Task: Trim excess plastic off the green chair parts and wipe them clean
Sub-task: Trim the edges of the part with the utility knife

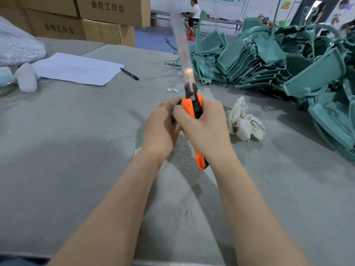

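- Both bare forearms reach in from the bottom edge and meet over the middle of the grey tabletop (76, 150).
- Right hand (203, 123): fingers wrapped tight round the orange utility knife (192, 106), clamped on its handle. The butt of the handle sticks out below the wrist.
- Left hand (161, 127): fingers curled against the left side of the same knife near its front end, touching the right hand. A dark part shows under its fingers; what it is cannot be told.
- Blade (182, 50): long, pale, pushed far out of the knife, pointing up and away from the person; blurred.
- Green chair parts (269, 60): heaped in a loose pile on the right side of the tabletop, well apart from both hands. Neither hand touches any of them.
- Crumpled white rag (244, 121): lies on the tabletop just right of the right hand, between it and the pile.
- Thin plastic shavings (113, 139): scattered on the tabletop left of the hands.
- Far left: white paper sheets (76, 68) with a dark pen (129, 73) beside them.
- Behind: stacked cardboard boxes (113, 8); a seated person (193, 14) at a far bench.
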Available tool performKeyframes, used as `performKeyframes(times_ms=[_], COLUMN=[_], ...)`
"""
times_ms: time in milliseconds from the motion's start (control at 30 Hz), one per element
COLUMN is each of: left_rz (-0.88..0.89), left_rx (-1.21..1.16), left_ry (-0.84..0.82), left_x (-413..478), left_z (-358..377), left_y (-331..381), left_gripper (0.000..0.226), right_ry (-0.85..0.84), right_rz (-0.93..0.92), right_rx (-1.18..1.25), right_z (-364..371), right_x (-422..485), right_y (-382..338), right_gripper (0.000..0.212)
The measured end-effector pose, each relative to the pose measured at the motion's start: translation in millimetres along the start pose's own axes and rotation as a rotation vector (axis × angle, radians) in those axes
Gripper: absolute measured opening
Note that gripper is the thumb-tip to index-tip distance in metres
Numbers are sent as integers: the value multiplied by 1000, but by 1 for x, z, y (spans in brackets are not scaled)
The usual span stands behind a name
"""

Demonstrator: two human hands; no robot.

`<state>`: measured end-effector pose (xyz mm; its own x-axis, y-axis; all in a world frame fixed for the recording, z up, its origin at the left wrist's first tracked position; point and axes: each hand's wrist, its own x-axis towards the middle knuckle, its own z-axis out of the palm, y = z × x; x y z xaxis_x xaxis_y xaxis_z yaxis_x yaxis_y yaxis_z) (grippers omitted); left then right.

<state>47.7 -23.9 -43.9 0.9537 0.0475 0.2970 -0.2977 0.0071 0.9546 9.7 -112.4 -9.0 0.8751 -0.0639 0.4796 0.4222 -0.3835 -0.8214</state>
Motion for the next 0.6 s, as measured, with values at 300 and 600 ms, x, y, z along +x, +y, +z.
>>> performKeyframes(times_ms=[300, 600], left_rz=[288, 409], left_rx=[435, 875], left_ry=[232, -48], left_x=[4, 3], left_z=[-6, -7], left_y=[-2, -2], left_gripper=[31, 71], right_ry=[162, 51], right_rz=[237, 196], right_rx=[56, 84], right_z=[-25, -11], right_x=[14, 13], right_y=[23, 20], right_gripper=[19, 28])
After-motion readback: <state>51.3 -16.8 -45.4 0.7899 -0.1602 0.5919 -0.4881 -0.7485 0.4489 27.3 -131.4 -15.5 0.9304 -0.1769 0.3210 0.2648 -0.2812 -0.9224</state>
